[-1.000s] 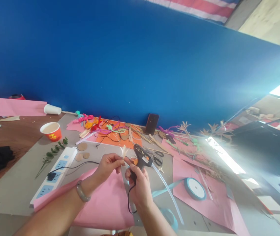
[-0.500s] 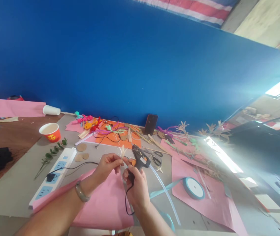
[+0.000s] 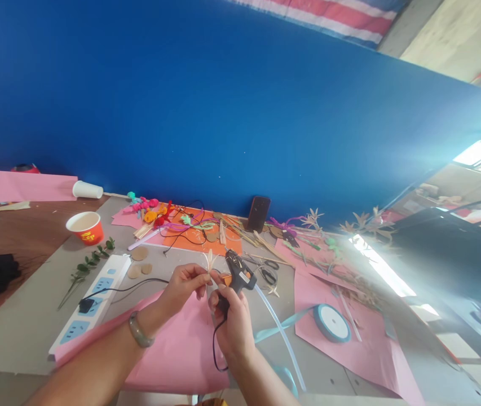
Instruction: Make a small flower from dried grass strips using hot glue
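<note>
My left hand pinches a small pale flower-like piece with thin pointed petals, which stands up above the fingertips. Wrapped around the handle of a black glue gun is my right hand. The gun's nozzle points up and away, just right of the pale piece, and a long clear glue stick trails from its back. A finger of the right hand reaches close to the left fingertips; whether it touches the piece I cannot tell. Pink paper lies beneath both hands.
A white power strip lies on the left near a leafy sprig and a paper cup. Scissors and a ribbon roll are on the right. A phone leans on the blue partition.
The glue gun and my right hand have shifted very slightly left. My left hand keeps its pinch on the pale piece, and the objects around stay put.
</note>
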`<move>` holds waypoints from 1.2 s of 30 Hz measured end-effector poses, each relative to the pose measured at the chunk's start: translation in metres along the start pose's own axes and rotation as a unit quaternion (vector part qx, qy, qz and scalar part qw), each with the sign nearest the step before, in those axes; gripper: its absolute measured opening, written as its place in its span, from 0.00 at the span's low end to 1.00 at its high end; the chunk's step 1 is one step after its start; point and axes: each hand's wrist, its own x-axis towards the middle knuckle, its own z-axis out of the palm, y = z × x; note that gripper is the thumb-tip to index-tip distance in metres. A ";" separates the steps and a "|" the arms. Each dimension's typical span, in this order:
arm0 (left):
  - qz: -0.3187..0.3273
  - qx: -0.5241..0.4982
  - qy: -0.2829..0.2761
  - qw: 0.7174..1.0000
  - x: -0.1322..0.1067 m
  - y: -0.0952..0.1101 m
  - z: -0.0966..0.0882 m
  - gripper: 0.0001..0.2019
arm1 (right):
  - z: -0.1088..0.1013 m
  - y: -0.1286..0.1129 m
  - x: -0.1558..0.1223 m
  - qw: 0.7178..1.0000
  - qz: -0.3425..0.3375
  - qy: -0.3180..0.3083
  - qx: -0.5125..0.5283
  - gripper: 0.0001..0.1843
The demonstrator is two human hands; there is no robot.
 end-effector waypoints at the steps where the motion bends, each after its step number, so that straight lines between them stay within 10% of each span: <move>1: 0.000 0.000 0.000 1.000 0.000 0.000 0.000 0.09 | 0.000 0.000 0.000 1.000 0.000 0.001 -0.001 0.09; 36: -0.013 -0.170 -0.009 0.985 0.005 -0.013 -0.010 0.07 | -0.011 0.004 0.015 0.984 -0.052 -0.034 -0.167 0.21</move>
